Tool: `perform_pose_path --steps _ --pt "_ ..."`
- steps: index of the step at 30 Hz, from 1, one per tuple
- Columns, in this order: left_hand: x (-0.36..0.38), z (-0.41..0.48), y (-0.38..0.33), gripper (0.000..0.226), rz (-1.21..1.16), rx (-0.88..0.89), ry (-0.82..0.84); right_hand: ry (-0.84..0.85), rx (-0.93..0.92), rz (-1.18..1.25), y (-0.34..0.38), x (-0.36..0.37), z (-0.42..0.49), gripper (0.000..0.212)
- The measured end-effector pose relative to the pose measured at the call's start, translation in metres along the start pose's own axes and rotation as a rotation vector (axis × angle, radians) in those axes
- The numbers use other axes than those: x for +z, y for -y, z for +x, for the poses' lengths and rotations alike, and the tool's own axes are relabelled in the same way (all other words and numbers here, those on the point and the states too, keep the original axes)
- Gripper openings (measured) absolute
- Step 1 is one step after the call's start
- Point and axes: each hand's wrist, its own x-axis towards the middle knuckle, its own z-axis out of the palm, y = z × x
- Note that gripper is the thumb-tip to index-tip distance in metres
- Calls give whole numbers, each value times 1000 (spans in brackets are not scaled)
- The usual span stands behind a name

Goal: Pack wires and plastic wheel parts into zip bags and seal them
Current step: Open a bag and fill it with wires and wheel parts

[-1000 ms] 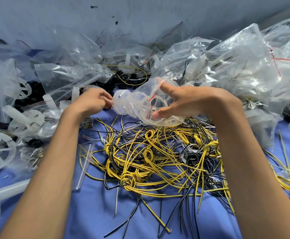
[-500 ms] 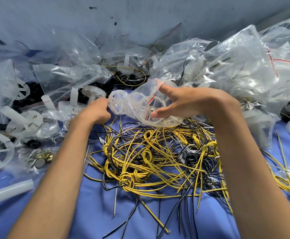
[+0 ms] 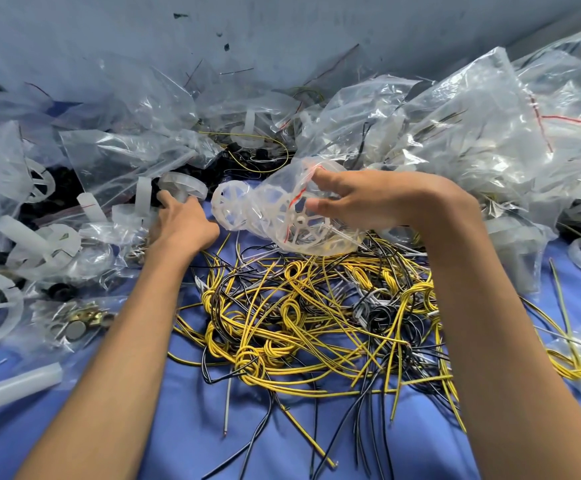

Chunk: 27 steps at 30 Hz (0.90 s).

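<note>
On the blue cloth (image 3: 185, 427) below the grey wall (image 3: 109, 29), right hand (image 3: 368, 199) grips a zip bag (image 3: 268, 209); left hand (image 3: 183, 223), hold unclear

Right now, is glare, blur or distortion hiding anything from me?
Head view: sharp, with soft even light and no hard shadows; glare streaks on the bag pile hide its contents; the bag in the right hand is clear enough to show the wheels; wide-angle bending stretches the frame's edges.
</note>
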Motion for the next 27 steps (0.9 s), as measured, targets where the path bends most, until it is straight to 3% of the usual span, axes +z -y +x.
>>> perform_pose_path --steps 7,10,13,18,23,27 --pt "-1 11 7 30 52 60 -20 -144 -111 90 6 -3 -3 19" --pt "-5 11 7 30 72 44 1 -131 -136 90 6 -2 -2 14" --pt "-5 8 5 32 103 32 3 -121 -123 76 5 -2 -1 28" --pt "-38 0 2 25 68 57 52 -118 -121 106 4 -3 -2 31" --pt "-116 -42 -28 22 -244 376 -112 -115 -125 170 6 -4 -1 35" --pt "-136 -101 -60 21 -363 737 25 -123 -136 177 5 -4 2 30"
